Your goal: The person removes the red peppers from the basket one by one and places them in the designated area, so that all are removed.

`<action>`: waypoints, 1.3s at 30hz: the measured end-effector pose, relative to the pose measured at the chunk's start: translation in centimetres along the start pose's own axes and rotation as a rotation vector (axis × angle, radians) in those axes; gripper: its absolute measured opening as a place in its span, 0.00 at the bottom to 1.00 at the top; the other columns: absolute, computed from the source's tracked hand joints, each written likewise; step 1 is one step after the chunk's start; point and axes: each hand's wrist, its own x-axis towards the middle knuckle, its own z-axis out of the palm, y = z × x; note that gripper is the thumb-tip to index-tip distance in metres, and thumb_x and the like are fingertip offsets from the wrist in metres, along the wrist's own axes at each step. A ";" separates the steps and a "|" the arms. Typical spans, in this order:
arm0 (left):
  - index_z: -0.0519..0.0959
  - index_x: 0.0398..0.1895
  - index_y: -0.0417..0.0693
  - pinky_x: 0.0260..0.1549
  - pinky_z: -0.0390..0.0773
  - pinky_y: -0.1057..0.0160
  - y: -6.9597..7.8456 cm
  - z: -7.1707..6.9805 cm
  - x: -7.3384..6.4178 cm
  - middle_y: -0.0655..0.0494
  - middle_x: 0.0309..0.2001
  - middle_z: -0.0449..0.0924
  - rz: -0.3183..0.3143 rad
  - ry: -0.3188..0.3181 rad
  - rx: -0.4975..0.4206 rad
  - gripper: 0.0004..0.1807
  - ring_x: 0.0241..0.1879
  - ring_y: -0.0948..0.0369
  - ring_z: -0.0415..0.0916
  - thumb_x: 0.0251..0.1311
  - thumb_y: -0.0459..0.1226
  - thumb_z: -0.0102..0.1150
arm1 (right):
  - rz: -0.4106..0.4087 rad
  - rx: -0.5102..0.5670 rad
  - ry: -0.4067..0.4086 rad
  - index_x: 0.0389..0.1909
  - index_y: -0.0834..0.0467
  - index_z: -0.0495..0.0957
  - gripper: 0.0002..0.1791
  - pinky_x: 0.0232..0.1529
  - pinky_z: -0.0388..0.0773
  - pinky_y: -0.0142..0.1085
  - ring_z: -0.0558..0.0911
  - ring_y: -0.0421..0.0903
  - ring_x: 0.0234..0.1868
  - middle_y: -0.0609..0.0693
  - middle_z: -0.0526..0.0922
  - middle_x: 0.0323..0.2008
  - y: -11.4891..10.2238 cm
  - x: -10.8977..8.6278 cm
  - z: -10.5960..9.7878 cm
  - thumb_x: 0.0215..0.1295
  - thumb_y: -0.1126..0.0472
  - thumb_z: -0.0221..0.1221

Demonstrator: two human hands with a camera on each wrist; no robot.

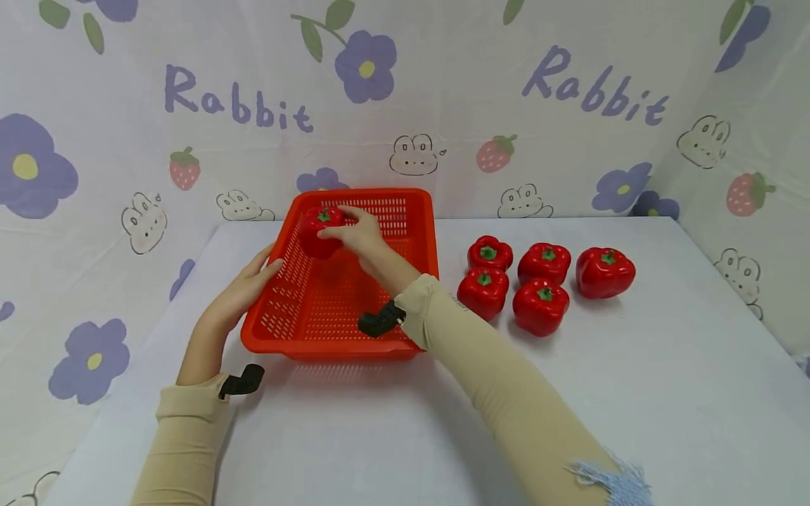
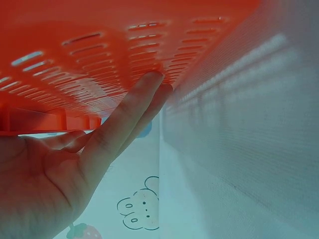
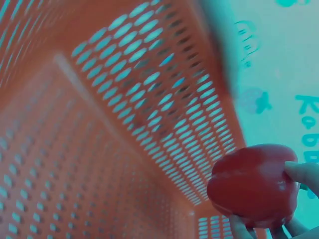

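Note:
My right hand [image 1: 361, 235] holds a glossy red bell pepper [image 1: 321, 228] with a green stem, thumb and fingers around its sides. The pepper is over the far left part of the orange-red plastic basket [image 1: 357, 346], near its slotted left wall. In the right wrist view the same pepper [image 3: 254, 186] shows between thumb and fingertips. At the basket's left side, my left hand [image 1: 237, 295] grips the rim, its thumb on top. The left wrist view shows long fingers [image 2: 122, 119] of that hand along the outer wall.
Several red bell peppers [image 1: 541, 306] stand on the white table [image 1: 671, 365] to the right of the basket. Behind the table hangs a white cloth [image 1: 468, 91] printed with flowers, rabbits and strawberries. My right forearm crosses the basket's right rim.

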 end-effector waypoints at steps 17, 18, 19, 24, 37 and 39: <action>0.36 0.79 0.60 0.38 0.83 0.68 0.0 -0.4 0.8 0.35 0.67 0.62 -0.022 -0.023 -0.006 0.36 0.40 0.67 0.79 0.75 0.53 0.35 | -0.018 -0.022 -0.071 0.68 0.50 0.69 0.36 0.59 0.78 0.43 0.72 0.52 0.63 0.50 0.69 0.67 -3.0 -2.6 -2.7 0.57 0.66 0.68; 0.36 0.79 0.60 0.38 0.83 0.68 0.1 -0.4 0.8 0.35 0.67 0.61 -0.023 -0.023 -0.005 0.36 0.40 0.67 0.79 0.75 0.53 0.35 | -0.024 -0.025 -0.072 0.67 0.49 0.69 0.36 0.60 0.78 0.43 0.72 0.52 0.63 0.50 0.69 0.67 -3.2 -2.8 -3.0 0.57 0.66 0.68; 0.36 0.79 0.60 0.38 0.83 0.68 0.1 -0.4 0.8 0.35 0.66 0.61 -0.024 -0.022 -0.005 0.36 0.39 0.67 0.79 0.75 0.53 0.35 | -0.029 -0.031 -0.072 0.67 0.49 0.69 0.36 0.59 0.78 0.43 0.71 0.52 0.64 0.50 0.69 0.67 -3.4 -3.1 -3.4 0.56 0.66 0.68; 0.37 0.79 0.60 0.37 0.83 0.67 0.2 -0.5 1.0 0.35 0.64 0.63 -0.027 -0.019 -0.004 0.36 0.38 0.67 0.79 0.75 0.53 0.35 | -0.045 -0.057 -0.069 0.67 0.47 0.69 0.37 0.60 0.77 0.44 0.70 0.51 0.64 0.48 0.69 0.67 -4.1 -4.1 -5.7 0.56 0.64 0.69; 0.37 0.79 0.61 0.36 0.83 0.67 0.6 -0.8 1.2 0.35 0.61 0.65 -0.034 -0.029 -0.008 0.36 0.36 0.67 0.80 0.74 0.54 0.36 | -0.097 -0.096 -0.017 0.68 0.40 0.68 0.37 0.66 0.72 0.49 0.71 0.48 0.66 0.47 0.70 0.67 -5.9 -7.9 -12.1 0.57 0.61 0.68; 0.37 0.79 0.60 0.36 0.83 0.67 0.6 -0.8 1.2 0.35 0.62 0.64 -0.033 -0.032 -0.013 0.36 0.36 0.67 0.80 0.75 0.54 0.36 | -0.088 -0.106 0.000 0.68 0.39 0.67 0.37 0.69 0.67 0.54 0.70 0.48 0.67 0.46 0.69 0.68 -6.0 -8.5 -13.1 0.58 0.60 0.68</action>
